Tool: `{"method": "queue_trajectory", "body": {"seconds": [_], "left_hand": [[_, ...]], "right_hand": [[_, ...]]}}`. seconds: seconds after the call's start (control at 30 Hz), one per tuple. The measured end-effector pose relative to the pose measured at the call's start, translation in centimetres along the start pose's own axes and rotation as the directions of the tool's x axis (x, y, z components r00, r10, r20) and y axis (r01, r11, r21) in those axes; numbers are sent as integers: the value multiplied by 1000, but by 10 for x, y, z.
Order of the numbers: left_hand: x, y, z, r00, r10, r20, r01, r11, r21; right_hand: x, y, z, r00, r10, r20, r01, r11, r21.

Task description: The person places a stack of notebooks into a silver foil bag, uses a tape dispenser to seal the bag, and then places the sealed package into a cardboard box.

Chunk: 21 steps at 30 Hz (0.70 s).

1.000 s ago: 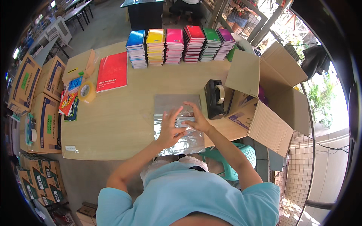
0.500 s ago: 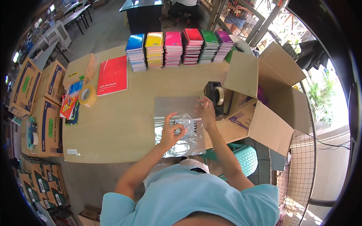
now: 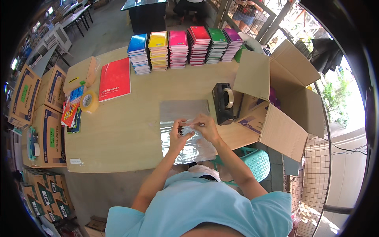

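My left hand (image 3: 178, 136) curls around a small spiral-bound item (image 3: 182, 130) in clear plastic, its dark coil showing beside the fingers. Close by, my right hand (image 3: 207, 128) is closed, its fingertips pinching the top of the clear plastic wrapping (image 3: 192, 125). Fingers and glare hide most of the item. Beneath both hands lie clear plastic sheets or bags (image 3: 185, 106), flat on the table and shiny. Just right of my right hand stands a black tape dispenser (image 3: 221, 104) with a roll of clear tape.
Stacks of coloured notebooks (image 3: 177, 51) line the table's far edge. Left of them lie a red notebook (image 3: 115, 79) and a wide tape roll (image 3: 89, 102). An open carton (image 3: 282, 126) stands at right; closed cartons (image 3: 52, 134) stand at left. A green plastic stool (image 3: 256, 164) is below.
My right hand has moved left from beside the tape dispenser to meet my left hand. The spiral item's coil, formerly at the right, now shows by my left fingers.
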State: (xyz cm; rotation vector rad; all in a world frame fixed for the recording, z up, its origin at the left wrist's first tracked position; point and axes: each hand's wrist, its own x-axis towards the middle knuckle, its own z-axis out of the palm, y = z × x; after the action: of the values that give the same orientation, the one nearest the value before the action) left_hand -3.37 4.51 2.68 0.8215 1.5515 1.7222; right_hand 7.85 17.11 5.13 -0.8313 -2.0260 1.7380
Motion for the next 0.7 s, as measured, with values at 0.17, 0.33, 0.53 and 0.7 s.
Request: {"method": "queue_trajectory", "body": {"seconds": [0.17,0.33,0.53,0.7], "left_hand": [[-7,-5,14,993,13,-115,-28,991,-129],[-7,-4,10,987,145,-76,-128,973,191],[-3,-10,9,989,119,-88,-115,993,40],[-6,-8,20,991,73,-115,-73,997,6]], "right_hand": [[-34,12,7,860,-496,-119,423,824,-377],[-51,11,9,808,-578,-111,467,744,-477],[-55,19,-13,728,-669,-147,469,643,-605],[-19,69,-114,532,-170,-829,-260,899,-352]]}}
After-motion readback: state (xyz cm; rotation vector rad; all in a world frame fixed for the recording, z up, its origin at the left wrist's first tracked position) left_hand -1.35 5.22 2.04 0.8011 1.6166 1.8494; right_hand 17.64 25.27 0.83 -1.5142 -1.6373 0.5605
